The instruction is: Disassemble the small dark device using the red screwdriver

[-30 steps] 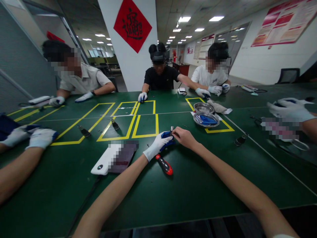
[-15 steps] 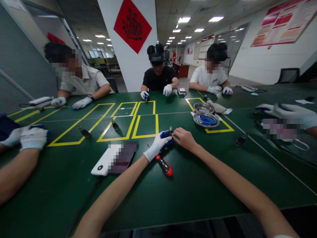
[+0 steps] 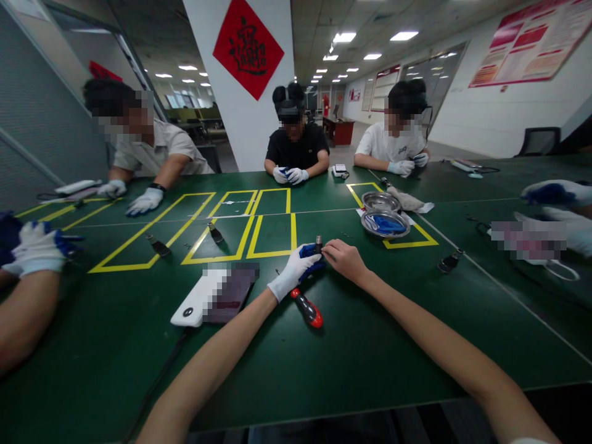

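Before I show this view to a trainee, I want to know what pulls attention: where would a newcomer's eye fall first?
Probably the red diamond-shaped sign, high on the white pillar. Next, the yellow outlines marked on the green table. Near the centre, a gloved left hand holds a small dark part, a bare right hand close against it, with a red-and-black tool lying nearer the viewer.

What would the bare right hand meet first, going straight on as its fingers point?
Likely the small dark metal-topped part in the gloved left hand, though depth leaves contact unclear.
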A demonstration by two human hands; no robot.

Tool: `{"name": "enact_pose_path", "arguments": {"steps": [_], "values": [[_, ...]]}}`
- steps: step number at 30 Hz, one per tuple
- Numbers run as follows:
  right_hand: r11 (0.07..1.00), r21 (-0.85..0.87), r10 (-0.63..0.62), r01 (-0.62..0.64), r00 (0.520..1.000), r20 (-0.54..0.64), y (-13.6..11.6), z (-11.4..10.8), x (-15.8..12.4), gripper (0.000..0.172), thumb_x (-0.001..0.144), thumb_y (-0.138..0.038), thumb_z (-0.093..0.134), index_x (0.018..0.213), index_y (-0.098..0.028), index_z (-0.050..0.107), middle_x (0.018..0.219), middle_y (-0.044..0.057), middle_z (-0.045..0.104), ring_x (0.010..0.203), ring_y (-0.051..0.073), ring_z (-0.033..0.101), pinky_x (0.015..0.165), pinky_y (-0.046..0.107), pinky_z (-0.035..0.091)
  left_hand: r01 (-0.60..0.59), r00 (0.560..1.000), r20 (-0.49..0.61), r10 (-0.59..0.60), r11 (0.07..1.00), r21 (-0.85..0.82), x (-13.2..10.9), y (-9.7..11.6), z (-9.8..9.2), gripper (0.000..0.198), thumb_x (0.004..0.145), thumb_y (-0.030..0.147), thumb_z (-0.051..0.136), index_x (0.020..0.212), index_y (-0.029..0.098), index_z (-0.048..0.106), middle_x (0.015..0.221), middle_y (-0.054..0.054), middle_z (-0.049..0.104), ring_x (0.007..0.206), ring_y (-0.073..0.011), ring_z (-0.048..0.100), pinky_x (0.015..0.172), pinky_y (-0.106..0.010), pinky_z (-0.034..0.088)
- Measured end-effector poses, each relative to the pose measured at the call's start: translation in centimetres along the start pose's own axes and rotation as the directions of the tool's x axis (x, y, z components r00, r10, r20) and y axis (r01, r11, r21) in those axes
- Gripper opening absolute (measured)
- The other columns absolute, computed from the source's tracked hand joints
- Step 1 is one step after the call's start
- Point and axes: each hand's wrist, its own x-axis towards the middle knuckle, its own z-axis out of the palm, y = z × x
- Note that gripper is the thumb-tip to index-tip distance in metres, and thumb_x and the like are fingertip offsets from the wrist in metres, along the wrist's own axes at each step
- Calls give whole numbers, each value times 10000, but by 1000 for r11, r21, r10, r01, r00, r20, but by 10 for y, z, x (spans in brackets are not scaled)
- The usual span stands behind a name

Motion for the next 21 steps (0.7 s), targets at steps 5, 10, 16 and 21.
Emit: {"name": "enact_pose_path", "arguments": {"steps": [5,10,16,21], "values": [[979,131,155,-157,988,24,1,-1,3,76,863,-234,558,865,-180,611,850,44,624,721,144,569,652,255,443,-8,999,-38,11,997,81,1,-2,0,490,619,255,790,1047,142,580,1033,-100,657,884,-198,637,857,-398,497],[859,400,316,-319,946,74,2,7,8,99,814,-273,605,798,-175,609,763,26,641,675,135,586,618,257,476,-40,999,-21,44,989,140,3,-6,-5,488,627,250,783,1057,152,574,1045,-94,648,893,-195,635,851,-389,496],[457,759,425,-464,863,272,14,18,6,273,714,-386,689,814,-159,574,702,6,637,568,121,586,460,226,496,-29,1000,-4,30,993,116,3,-5,-3,494,641,275,776,1067,147,562,1011,-95,655,847,-193,641,819,-388,503],[511,750,365,-420,896,253,15,12,6,304,700,-431,691,782,-151,604,709,13,642,587,120,587,466,213,488,-28,999,21,25,992,121,4,-4,-3,501,642,279,778,1078,142,573,1037,-104,652,876,-196,638,851,-384,490]]}}
